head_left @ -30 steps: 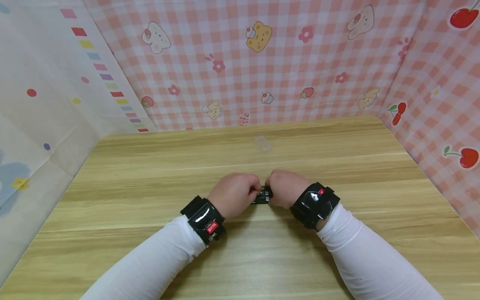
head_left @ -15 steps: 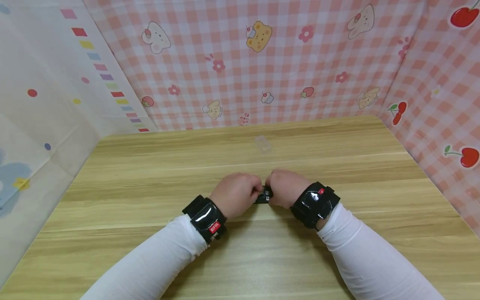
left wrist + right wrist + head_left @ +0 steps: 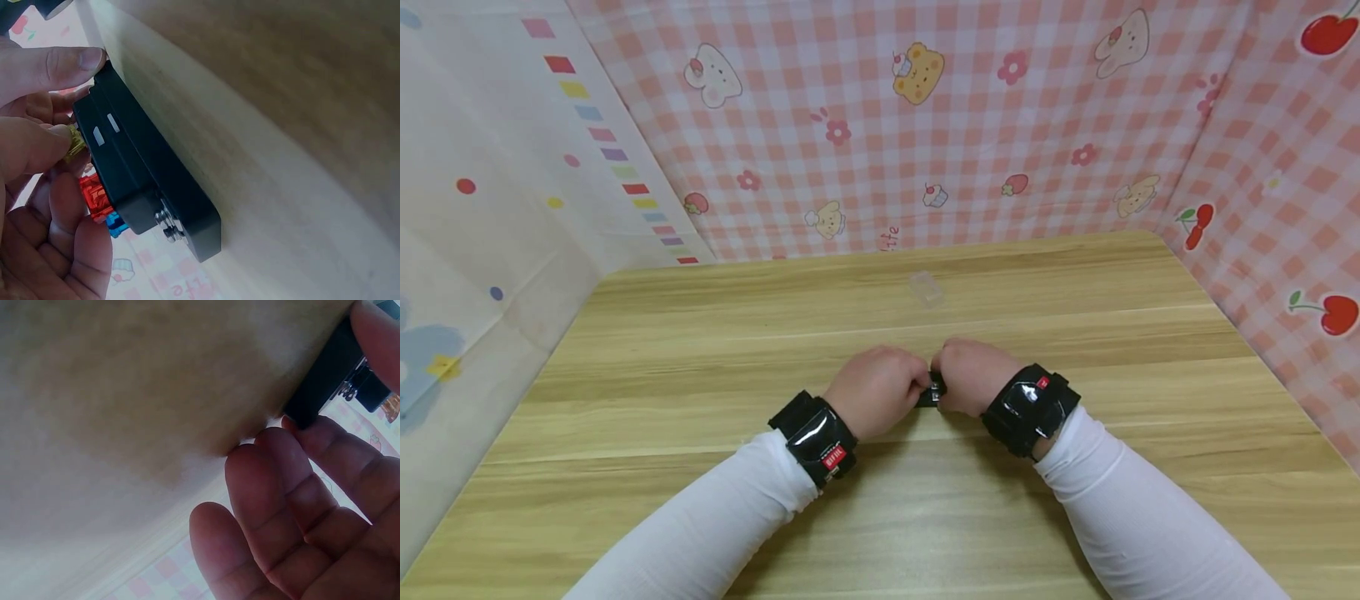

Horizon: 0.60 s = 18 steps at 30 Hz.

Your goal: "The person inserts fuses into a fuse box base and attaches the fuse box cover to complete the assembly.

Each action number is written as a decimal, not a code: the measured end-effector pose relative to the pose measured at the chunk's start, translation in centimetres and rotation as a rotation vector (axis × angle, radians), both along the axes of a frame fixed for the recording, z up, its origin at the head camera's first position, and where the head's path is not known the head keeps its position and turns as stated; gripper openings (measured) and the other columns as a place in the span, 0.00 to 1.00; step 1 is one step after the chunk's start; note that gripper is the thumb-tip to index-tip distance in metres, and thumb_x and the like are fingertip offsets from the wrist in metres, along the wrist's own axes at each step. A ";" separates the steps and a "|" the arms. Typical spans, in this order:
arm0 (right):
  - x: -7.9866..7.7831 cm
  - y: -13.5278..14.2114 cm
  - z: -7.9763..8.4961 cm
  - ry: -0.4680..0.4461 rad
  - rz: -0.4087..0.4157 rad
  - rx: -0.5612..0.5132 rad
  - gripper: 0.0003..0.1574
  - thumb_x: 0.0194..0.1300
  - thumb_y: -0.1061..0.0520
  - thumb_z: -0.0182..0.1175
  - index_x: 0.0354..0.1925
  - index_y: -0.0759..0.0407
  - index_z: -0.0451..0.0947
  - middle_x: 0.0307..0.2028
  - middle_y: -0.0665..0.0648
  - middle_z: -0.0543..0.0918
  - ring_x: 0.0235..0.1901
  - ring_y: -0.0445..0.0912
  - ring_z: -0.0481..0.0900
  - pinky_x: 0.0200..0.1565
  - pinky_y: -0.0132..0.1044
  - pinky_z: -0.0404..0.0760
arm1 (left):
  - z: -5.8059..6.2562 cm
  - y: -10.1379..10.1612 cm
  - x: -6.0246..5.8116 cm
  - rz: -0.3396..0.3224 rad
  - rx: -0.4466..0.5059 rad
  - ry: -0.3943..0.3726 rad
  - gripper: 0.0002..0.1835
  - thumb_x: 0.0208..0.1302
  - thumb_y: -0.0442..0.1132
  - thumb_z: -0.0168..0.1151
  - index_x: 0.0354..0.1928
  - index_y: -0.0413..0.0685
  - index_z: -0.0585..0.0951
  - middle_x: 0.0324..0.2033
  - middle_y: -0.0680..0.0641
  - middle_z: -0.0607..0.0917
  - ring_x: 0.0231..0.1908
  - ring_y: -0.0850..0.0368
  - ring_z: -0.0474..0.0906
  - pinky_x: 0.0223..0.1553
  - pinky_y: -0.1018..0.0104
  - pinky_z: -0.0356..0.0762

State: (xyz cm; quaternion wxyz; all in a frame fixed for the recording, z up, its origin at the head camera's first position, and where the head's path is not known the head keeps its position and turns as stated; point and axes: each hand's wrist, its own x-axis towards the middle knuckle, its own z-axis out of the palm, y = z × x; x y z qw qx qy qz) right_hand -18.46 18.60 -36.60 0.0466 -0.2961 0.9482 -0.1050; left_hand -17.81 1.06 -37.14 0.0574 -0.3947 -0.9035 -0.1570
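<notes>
A black fuse block [image 3: 140, 162] stands on the wooden table between my hands, with metal terminal screws [image 3: 167, 226] at its near end in the left wrist view. Red [image 3: 95, 195] and blue [image 3: 116, 224] blade fuses are seated in its top. My left hand [image 3: 880, 392] pinches a yellow blade fuse [image 3: 76, 141] between thumb and index finger, right at the block's top; its other fingers curl beside the red fuse. My right hand [image 3: 976, 379] grips the opposite end of the block, thumb [image 3: 381, 347] on one side and index finger on the other. In the head view, both hands mostly cover the block.
Beyond the hands, a small clear plastic case [image 3: 927, 289] lies on the wooden table [image 3: 700, 333]. Patterned cloth [image 3: 917, 150] hangs along the back and both sides.
My left hand has shifted slightly right along the fuse block, toward my right hand. A yellow spot visible a second ago in the head view is now covered. My right hand stays put.
</notes>
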 end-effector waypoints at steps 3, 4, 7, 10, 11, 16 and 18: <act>0.0 0.0 0.0 0.003 0.009 -0.009 0.11 0.41 0.59 0.69 0.17 0.50 0.74 0.18 0.48 0.73 0.20 0.42 0.68 0.22 0.34 0.68 | -0.1 0.0 0.0 -0.004 0.002 -0.001 0.05 0.58 0.37 0.63 0.32 0.56 0.84 0.30 0.59 0.84 0.32 0.69 0.72 0.36 0.68 0.75; 0.0 0.0 0.0 0.005 0.010 -0.009 0.11 0.41 0.59 0.69 0.17 0.50 0.74 0.18 0.48 0.73 0.20 0.42 0.68 0.22 0.34 0.68 | -0.1 0.1 0.0 -0.003 0.001 0.000 0.05 0.58 0.37 0.63 0.32 0.56 0.84 0.31 0.59 0.84 0.32 0.69 0.72 0.36 0.68 0.75; 0.0 0.0 0.1 0.004 0.010 -0.005 0.11 0.41 0.59 0.69 0.17 0.50 0.74 0.18 0.48 0.73 0.20 0.42 0.68 0.22 0.34 0.68 | -0.1 0.1 0.0 0.001 0.001 0.007 0.05 0.58 0.37 0.63 0.32 0.56 0.85 0.31 0.59 0.84 0.32 0.69 0.73 0.37 0.68 0.75; 0.0 0.0 0.1 -0.002 0.005 0.000 0.10 0.40 0.59 0.69 0.18 0.50 0.74 0.19 0.48 0.73 0.21 0.42 0.68 0.22 0.34 0.69 | -0.1 0.1 0.0 0.003 0.000 0.012 0.05 0.58 0.37 0.63 0.33 0.56 0.85 0.31 0.59 0.84 0.33 0.68 0.74 0.37 0.67 0.75; 0.0 0.0 0.1 -0.006 0.004 0.001 0.10 0.40 0.59 0.69 0.18 0.50 0.75 0.19 0.48 0.74 0.21 0.42 0.68 0.22 0.34 0.69 | -0.1 0.1 0.0 0.005 -0.002 0.014 0.05 0.58 0.37 0.63 0.33 0.56 0.85 0.31 0.60 0.84 0.33 0.68 0.74 0.37 0.67 0.75; 0.0 0.0 0.1 -0.018 -0.004 0.002 0.11 0.40 0.59 0.69 0.18 0.50 0.75 0.20 0.49 0.74 0.21 0.42 0.68 0.22 0.35 0.69 | -0.1 0.3 0.2 0.011 -0.015 0.022 0.05 0.59 0.38 0.63 0.33 0.56 0.85 0.31 0.60 0.84 0.33 0.67 0.74 0.38 0.67 0.75; 0.0 0.0 0.0 -0.019 -0.008 0.005 0.11 0.40 0.59 0.69 0.18 0.50 0.75 0.20 0.49 0.74 0.21 0.43 0.69 0.22 0.35 0.69 | -0.1 0.3 0.2 0.012 -0.018 0.022 0.04 0.59 0.38 0.63 0.33 0.56 0.85 0.31 0.59 0.84 0.33 0.67 0.74 0.38 0.67 0.75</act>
